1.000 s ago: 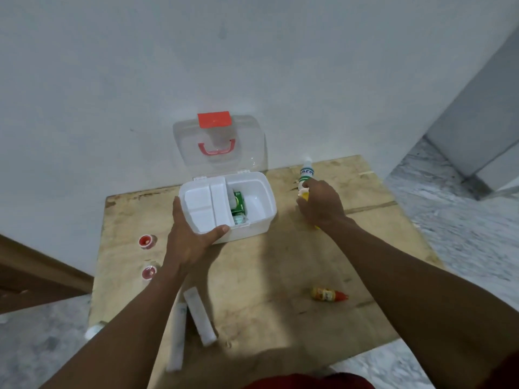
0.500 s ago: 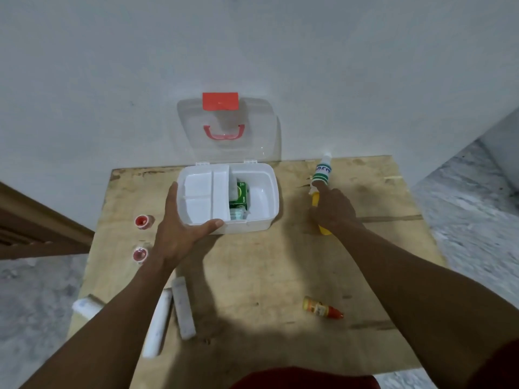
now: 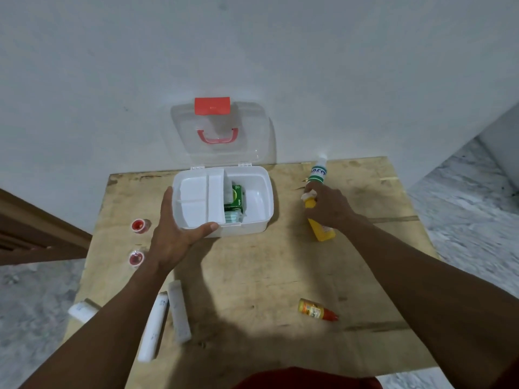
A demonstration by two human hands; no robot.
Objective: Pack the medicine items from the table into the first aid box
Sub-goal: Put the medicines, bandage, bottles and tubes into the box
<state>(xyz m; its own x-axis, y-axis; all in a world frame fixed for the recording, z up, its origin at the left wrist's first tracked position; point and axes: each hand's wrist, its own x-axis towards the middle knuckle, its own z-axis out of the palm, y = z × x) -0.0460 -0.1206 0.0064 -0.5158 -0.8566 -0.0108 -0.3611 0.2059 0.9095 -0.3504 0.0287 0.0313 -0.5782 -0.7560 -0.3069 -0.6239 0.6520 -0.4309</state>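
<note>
The yellow plastic bottle [image 3: 321,230] is the piece I'm working now. It sits on the wooden table [image 3: 252,276] to the right of the box, leaning away from me. My right hand [image 3: 329,209] is curled round its upper part, just below the white cap. I judge it light and fairly stiff, but smooth enough to slip, and the wall would probably dent under a hard squeeze. I'd sooner grip the body than the cap, which might work loose.

Just behind it stands a white bottle with a green label [image 3: 318,173]. I can't tell whether my fingers touch that one too.

The white plastic first aid box [image 3: 252,227] is at the back of the table, its clear lid [image 3: 222,141] up against the wall. My left hand [image 3: 174,234] is spread round its near left corner, fingers flat along the side and thumb along the front. A green carton [image 3: 236,194] stands inside beside the white tray insert [image 3: 196,200], and the space to its right looks free.

Still out are a small orange bottle with a red cap [image 3: 317,310], two red-topped pots [image 3: 138,225] and three white rolls [image 3: 179,315].

My left forearm partly covers one roll. The pale packet in front of the carton is too blurred to name. Anything beneath the tray is hidden.
</note>
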